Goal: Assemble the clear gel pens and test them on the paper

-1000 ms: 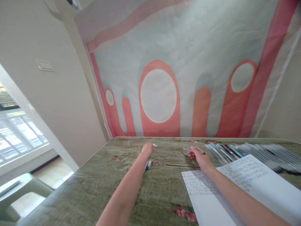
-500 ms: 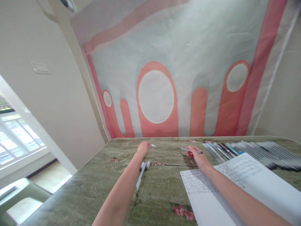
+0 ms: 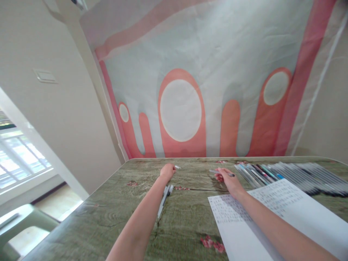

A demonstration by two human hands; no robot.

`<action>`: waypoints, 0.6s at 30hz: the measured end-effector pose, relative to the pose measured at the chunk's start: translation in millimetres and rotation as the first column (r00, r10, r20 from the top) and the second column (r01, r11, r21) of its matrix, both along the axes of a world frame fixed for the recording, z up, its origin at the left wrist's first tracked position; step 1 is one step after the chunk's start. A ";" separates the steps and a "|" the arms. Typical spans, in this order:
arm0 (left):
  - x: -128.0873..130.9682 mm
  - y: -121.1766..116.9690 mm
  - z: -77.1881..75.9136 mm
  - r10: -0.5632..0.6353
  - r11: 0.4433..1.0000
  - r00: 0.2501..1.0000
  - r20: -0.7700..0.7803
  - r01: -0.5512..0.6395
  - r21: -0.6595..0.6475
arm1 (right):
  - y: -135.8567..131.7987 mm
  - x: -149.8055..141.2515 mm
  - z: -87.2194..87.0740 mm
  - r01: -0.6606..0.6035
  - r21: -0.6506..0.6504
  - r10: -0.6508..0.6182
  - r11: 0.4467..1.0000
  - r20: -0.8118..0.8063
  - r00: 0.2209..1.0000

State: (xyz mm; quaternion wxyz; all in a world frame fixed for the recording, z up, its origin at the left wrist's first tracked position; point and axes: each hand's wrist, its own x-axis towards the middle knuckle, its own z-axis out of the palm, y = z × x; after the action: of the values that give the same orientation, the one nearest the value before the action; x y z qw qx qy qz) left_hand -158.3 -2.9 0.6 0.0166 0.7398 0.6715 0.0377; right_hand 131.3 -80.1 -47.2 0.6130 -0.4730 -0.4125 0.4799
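My left hand (image 3: pixel 168 171) is at the far middle of the table, its fingers curled together. A small white piece, perhaps a pen cap (image 3: pixel 177 167), shows just right of the fingertips; whether they grip it I cannot tell. In my right hand (image 3: pixel 225 177) is a slim pen (image 3: pixel 214 171), pinched between thumb and fingers, its dark end pointing right. Below my left hand, beside the forearm, lie a few clear-barrelled pens (image 3: pixel 164 203), partly hidden by it. My right forearm crosses over sheets of paper covered with writing (image 3: pixel 236 232).
A long row of pens (image 3: pixel 293 175) lies at the right, partly behind the paper. The wood-patterned table (image 3: pixel 108 217) ends against a wall with a pink and grey covering (image 3: pixel 212 65). A pale green chair (image 3: pixel 29 221) stands at the lower left.
My left hand has moved slightly right, closer to the small white piece, and its fingers look more curled. My right hand still holds the pen in about the same place.
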 end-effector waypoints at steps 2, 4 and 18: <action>0.5 0.8 -1.9 0.020 1.000 1.000 -0.010 -0.021 -0.017 | 0.6 0.3 -1.0 -0.006 0.004 0.006 1.000 -0.013 1.000; 0.9 1.7 -4.0 0.036 0.999 0.999 -0.020 -0.037 -0.032 | 1.3 0.5 -2.2 -0.008 0.003 0.008 1.000 -0.025 1.000; 11.2 -3.0 -5.5 0.105 0.993 0.994 0.032 -0.104 -0.053 | 2.1 0.5 -2.5 -0.010 0.011 0.010 1.000 -0.009 1.000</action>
State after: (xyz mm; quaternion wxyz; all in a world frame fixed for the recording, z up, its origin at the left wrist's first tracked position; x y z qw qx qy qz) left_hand -147.1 -5.9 -4.9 0.0453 0.7022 0.7097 0.0339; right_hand 131.9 -78.0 -49.8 0.6152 -0.4652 -0.4146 0.4829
